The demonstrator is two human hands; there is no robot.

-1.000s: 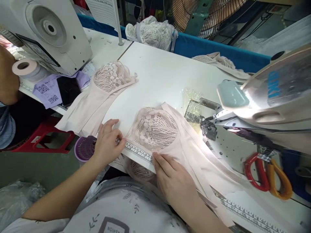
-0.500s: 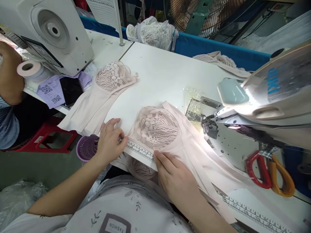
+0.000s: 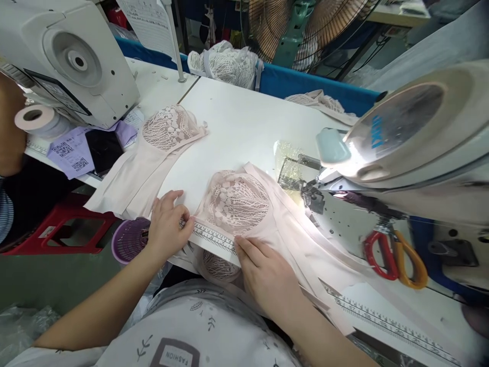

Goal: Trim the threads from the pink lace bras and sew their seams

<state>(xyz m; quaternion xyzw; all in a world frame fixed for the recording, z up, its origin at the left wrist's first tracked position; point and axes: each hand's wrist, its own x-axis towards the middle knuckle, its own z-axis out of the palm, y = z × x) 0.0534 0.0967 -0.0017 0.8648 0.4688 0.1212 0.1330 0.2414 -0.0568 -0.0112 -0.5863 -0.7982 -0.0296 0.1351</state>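
A pale pink bra (image 3: 240,199) with a lace cup lies along the front edge of the white table, its lower edge beside a measuring scale (image 3: 214,238) on that edge. My left hand (image 3: 168,224) is closed, thumb and forefinger pinching the bra's end at the scale. Further right, my right hand (image 3: 267,278) holds the lower band, fingertips together on the fabric and thumb hidden. Another lace part (image 3: 219,266) hangs below the table edge. A second pink bra (image 3: 168,130) lies to the left, touched by neither hand.
At right stands a lit sewing machine (image 3: 405,137), with red-and-orange-handled scissors (image 3: 395,257) near it. Another machine (image 3: 72,61), a tape roll (image 3: 38,121) and a phone (image 3: 103,150) are at left. A purple basket (image 3: 128,242) sits below; a person's arm (image 3: 11,127) shows at far left.
My view has shifted slightly to the right, so things appear further left. Both hands keep their places on the bra.
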